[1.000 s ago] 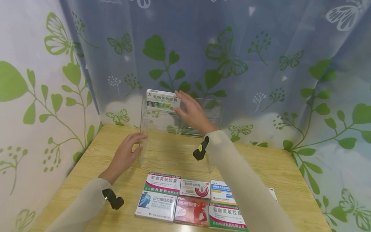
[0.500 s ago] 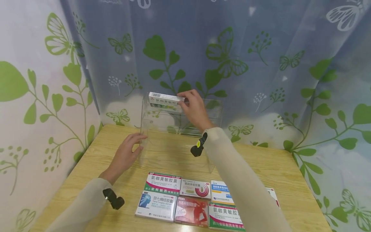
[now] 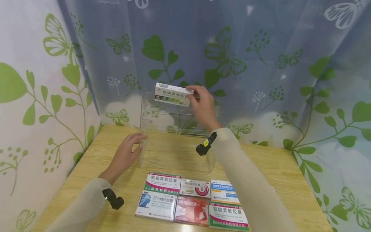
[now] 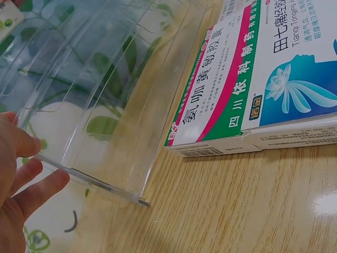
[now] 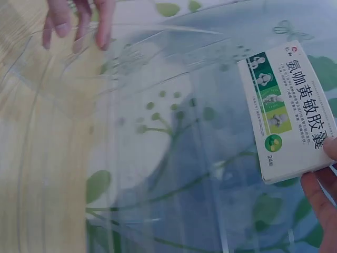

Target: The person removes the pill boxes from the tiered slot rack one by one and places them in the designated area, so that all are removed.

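My right hand (image 3: 203, 104) pinches one end of a white and green medicine box (image 3: 173, 94) and holds it just above the top back tier of a clear acrylic stepped rack (image 3: 150, 129). In the right wrist view the same box (image 5: 287, 110) hangs over the clear tiers, with my fingertips (image 5: 321, 192) at its lower end. My left hand (image 3: 126, 154) rests with straight fingers against the rack's front left edge; its fingers (image 4: 21, 179) touch the clear wall (image 4: 95, 132).
Several medicine boxes lie in two rows on the wooden table (image 3: 275, 167) in front of the rack, among them a green and pink box (image 3: 162, 183) and a blue and white box (image 3: 156, 204). Leaf-patterned curtains hang close behind and to the left.
My right hand went from open beside the box on the top tier to gripping its end, then lifted it up and slightly right. The left hand stayed put.
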### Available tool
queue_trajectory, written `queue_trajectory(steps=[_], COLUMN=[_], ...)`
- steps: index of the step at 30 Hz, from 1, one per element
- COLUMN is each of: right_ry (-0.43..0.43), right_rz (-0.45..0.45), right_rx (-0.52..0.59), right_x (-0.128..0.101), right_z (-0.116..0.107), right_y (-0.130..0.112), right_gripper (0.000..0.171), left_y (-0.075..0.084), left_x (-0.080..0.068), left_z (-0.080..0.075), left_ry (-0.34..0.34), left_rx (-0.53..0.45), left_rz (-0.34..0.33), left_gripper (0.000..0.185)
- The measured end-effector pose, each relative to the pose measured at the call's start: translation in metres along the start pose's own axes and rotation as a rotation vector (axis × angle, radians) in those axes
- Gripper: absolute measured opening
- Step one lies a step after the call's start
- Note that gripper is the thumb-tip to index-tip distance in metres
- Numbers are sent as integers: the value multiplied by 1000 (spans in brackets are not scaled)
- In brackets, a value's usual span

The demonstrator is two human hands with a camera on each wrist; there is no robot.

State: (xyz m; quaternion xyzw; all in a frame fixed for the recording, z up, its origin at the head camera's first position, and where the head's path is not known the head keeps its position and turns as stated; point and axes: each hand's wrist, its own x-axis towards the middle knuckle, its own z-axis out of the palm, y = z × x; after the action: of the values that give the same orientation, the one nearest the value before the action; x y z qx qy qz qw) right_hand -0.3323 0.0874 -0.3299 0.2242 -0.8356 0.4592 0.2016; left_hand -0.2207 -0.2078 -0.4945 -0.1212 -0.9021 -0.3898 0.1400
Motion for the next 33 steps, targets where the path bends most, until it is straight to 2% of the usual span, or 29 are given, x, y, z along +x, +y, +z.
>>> queue_trajectory(steps=[5,9,17,24,28,31,33], right_ry=[49,92,72,12,-33,-100,-177], right_rz=[-6,13,93,112,134,181,244], right_rx=[44,45,-68,-191,-221,-224,-220], right_x=[-6,-20,-73,-131,-171,-200,-217], right_z=[-34,-67,-138,-187,-211,-232,-247], right_y=[-1,14,50,75,90,100,105], right_gripper=[30,30,33,35,34,35,37], left_y=[1,2,1,-3,-3,-2,-2], left_x=[0,1,2,2,1,0,0], left_z=[0,2,3,2,1,1,1], left_ry=[-2,2,10,6,7,8,10], left_rx=[-4,-1,9,12,10,5,2], left_rz=[-5,13,33,22,13,15,21], left_gripper=[45,45,45,44,45,45,45])
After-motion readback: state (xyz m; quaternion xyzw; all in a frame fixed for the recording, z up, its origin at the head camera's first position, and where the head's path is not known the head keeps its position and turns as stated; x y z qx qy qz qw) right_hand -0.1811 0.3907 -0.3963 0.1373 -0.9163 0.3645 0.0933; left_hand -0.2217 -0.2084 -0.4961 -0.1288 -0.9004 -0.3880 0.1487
